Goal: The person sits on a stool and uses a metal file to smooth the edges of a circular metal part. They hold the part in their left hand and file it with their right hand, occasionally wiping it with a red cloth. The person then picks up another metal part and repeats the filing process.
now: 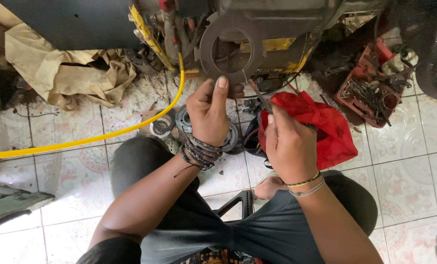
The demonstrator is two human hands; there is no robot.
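Left hand (207, 115) fingers pinch lower rim of grey ring plate (228, 49) just above, upright against machine; right hand (288, 144) grips thin rod tool (259, 97) with red rag (321, 127), rod angled up-left toward plate's rim, left hand nearer

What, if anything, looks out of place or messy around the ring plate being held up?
The floor looks cluttered: a crumpled tan cloth lies bunched at upper left, and loose metal rings lie scattered on the tiles below the left hand. The yellow hose trails across the floor. The ring plate shows no visible damage.
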